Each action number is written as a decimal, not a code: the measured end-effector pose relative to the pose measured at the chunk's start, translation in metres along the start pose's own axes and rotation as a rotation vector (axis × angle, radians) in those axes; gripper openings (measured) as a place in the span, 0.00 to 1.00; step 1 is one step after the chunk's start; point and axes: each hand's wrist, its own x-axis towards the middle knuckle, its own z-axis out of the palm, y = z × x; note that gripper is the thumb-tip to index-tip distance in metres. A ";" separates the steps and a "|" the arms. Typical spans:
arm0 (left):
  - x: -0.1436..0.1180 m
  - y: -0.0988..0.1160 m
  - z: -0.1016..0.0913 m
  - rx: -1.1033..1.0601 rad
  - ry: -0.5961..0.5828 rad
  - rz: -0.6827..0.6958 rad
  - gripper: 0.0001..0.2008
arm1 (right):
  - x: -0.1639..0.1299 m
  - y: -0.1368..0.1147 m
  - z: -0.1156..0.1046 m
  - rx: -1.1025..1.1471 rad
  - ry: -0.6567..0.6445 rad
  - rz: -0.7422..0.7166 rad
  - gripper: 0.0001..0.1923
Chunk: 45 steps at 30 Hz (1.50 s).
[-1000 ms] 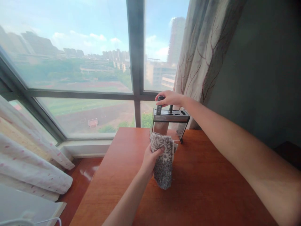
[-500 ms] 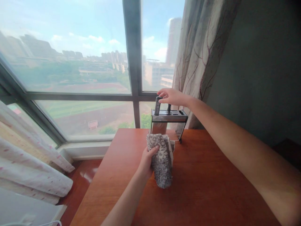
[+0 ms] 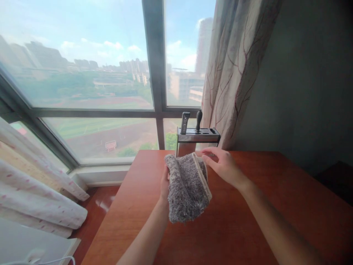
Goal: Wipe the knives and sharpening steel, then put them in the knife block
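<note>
A fluffy grey cloth [image 3: 187, 191] with a pale hem is folded over in my left hand [image 3: 164, 186], which is closed on its left side; most of those fingers are hidden behind it. At the cloth's upper right edge, the thumb and fingertips of my right hand [image 3: 220, 162] come together on a fold. Just behind the cloth stands a knife block [image 3: 197, 137] with a metal top and see-through sides. Two handles rise from its slots: a flat dark knife handle [image 3: 185, 123] and a rounded black handle [image 3: 199, 120]. The cloth hides the block's lower part.
The reddish-brown wooden table [image 3: 242, 224] reaches up to the window frame [image 3: 96, 113]. A patterned curtain [image 3: 234, 66] hangs behind the block, and a pale curtain [image 3: 41, 198] is at the left. A white cable [image 3: 62, 259] shows at the lower left.
My right hand has come down from the knife block's flat handle to the cloth's right edge. The cloth has turned and spread wider in my left hand, which moved slightly left.
</note>
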 end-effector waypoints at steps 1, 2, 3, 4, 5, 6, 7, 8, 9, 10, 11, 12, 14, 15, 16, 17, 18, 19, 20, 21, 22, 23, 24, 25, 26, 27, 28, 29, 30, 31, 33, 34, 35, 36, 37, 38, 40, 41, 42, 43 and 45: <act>0.000 -0.001 -0.001 -0.002 -0.004 0.000 0.37 | -0.010 0.006 0.006 0.008 0.043 0.020 0.07; 0.001 -0.002 -0.002 -0.019 -0.017 -0.027 0.37 | -0.019 0.012 0.012 0.020 0.072 0.039 0.07; 0.001 -0.003 -0.003 -0.044 -0.035 -0.063 0.37 | -0.027 0.016 0.018 0.022 0.097 0.054 0.06; 0.000 -0.004 -0.005 -0.066 -0.050 -0.089 0.38 | -0.035 0.020 0.024 0.002 0.133 0.053 0.06; 0.000 -0.005 -0.006 -0.095 -0.067 -0.114 0.38 | -0.042 0.023 0.029 -0.016 0.161 0.052 0.06; -0.001 -0.006 -0.007 -0.134 -0.082 -0.136 0.38 | -0.048 0.025 0.034 -0.019 0.172 0.057 0.06; -0.001 -0.007 -0.008 -0.182 -0.097 -0.158 0.37 | -0.053 0.027 0.039 -0.011 0.169 0.066 0.08; -0.002 -0.008 -0.009 -0.234 -0.113 -0.180 0.36 | -0.057 0.029 0.044 0.002 0.157 0.080 0.10; -0.002 -0.008 -0.009 -0.285 -0.130 -0.204 0.35 | -0.060 0.030 0.049 0.008 0.156 0.093 0.12; -0.003 -0.008 -0.009 -0.333 -0.147 -0.222 0.34 | -0.062 0.031 0.054 0.003 0.163 0.102 0.14; -0.003 -0.008 -0.009 -0.377 -0.161 -0.234 0.32 | -0.063 0.031 0.059 -0.012 0.182 0.104 0.14; -0.003 -0.008 -0.008 -0.414 -0.172 -0.239 0.31 | -0.064 0.031 0.063 -0.031 0.200 0.096 0.14; -0.003 -0.007 -0.006 -0.466 -0.181 -0.225 0.27 | -0.063 0.030 0.069 -0.076 0.231 0.064 0.11; -0.002 -0.008 -0.004 -0.484 -0.181 -0.213 0.26 | -0.062 0.028 0.072 -0.101 0.243 0.041 0.10; -0.002 -0.008 -0.002 -0.497 -0.180 -0.201 0.24 | -0.062 0.027 0.074 -0.126 0.253 0.014 0.10; -0.002 -0.009 0.000 -0.508 -0.181 -0.191 0.23 | -0.061 0.025 0.077 -0.150 0.262 -0.014 0.09; -0.002 -0.010 0.002 -0.516 -0.187 -0.183 0.22 | -0.060 0.023 0.078 -0.170 0.269 -0.045 0.10; -0.002 -0.012 0.004 -0.522 -0.196 -0.177 0.21 | -0.059 0.022 0.080 -0.185 0.269 -0.079 0.10; -0.002 -0.013 0.006 -0.526 -0.206 -0.174 0.20 | -0.059 0.021 0.082 -0.196 0.264 -0.110 0.10; -0.003 -0.014 0.008 -0.527 -0.214 -0.173 0.19 | -0.058 0.021 0.083 -0.204 0.255 -0.139 0.11; -0.003 -0.015 0.009 -0.526 -0.219 -0.175 0.18 | -0.058 0.021 0.083 -0.212 0.245 -0.162 0.11; -0.003 -0.016 0.009 -0.523 -0.217 -0.177 0.18 | -0.058 0.022 0.083 -0.218 0.237 -0.178 0.11; -0.003 -0.017 0.009 -0.518 -0.209 -0.178 0.18 | -0.058 0.023 0.083 -0.222 0.234 -0.185 0.11; -0.003 -0.017 0.009 -0.512 -0.196 -0.181 0.18 | -0.058 0.024 0.082 -0.225 0.238 -0.180 0.11; -0.003 -0.017 0.008 -0.505 -0.183 -0.189 0.18 | -0.058 0.027 0.081 -0.227 0.251 -0.167 0.11; -0.004 -0.017 0.008 -0.498 -0.171 -0.205 0.19 | -0.057 0.029 0.079 -0.228 0.273 -0.147 0.10; -0.004 -0.017 0.007 -0.489 -0.163 -0.225 0.20 | -0.057 0.032 0.078 -0.227 0.300 -0.121 0.10; -0.005 -0.016 0.007 -0.482 -0.157 -0.247 0.21 | -0.057 0.036 0.076 -0.222 0.325 -0.094 0.10; -0.006 -0.016 0.007 -0.475 -0.157 -0.268 0.22 | -0.057 0.040 0.075 -0.211 0.346 -0.063 0.12; -0.006 -0.015 0.007 -0.471 -0.158 -0.285 0.23 | -0.057 0.044 0.074 -0.189 0.358 -0.026 0.15; -0.007 -0.015 0.008 -0.468 -0.159 -0.307 0.25 | -0.057 0.050 0.073 -0.117 0.345 0.056 0.22; -0.007 -0.015 0.008 -0.469 -0.157 -0.314 0.25 | -0.058 0.051 0.073 -0.079 0.327 0.086 0.23; -0.007 -0.016 0.007 -0.471 -0.155 -0.321 0.25 | -0.059 0.052 0.073 -0.049 0.315 0.099 0.21; -0.006 -0.017 0.007 -0.474 -0.150 -0.324 0.25 | -0.060 0.051 0.073 -0.033 0.320 0.092 0.18; -0.006 -0.018 0.006 -0.477 -0.145 -0.322 0.25 | -0.061 0.050 0.073 -0.032 0.338 0.066 0.14; -0.005 -0.019 0.004 -0.479 -0.142 -0.319 0.24 | -0.062 0.047 0.073 -0.042 0.363 0.026 0.09; -0.005 -0.022 0.002 -0.482 -0.145 -0.317 0.23 | -0.064 0.043 0.072 -0.071 0.390 -0.055 0.05; -0.004 -0.023 0.001 -0.484 -0.151 -0.317 0.22 | -0.064 0.042 0.071 -0.090 0.385 -0.088 0.05; -0.004 -0.023 0.001 -0.488 -0.159 -0.316 0.22 | -0.064 0.040 0.070 -0.116 0.374 -0.114 0.07; -0.003 -0.023 0.000 -0.493 -0.169 -0.312 0.22 | -0.064 0.039 0.070 -0.152 0.367 -0.131 0.09; -0.002 -0.022 0.000 -0.496 -0.183 -0.292 0.21 | -0.065 0.036 0.070 -0.234 0.371 -0.151 0.13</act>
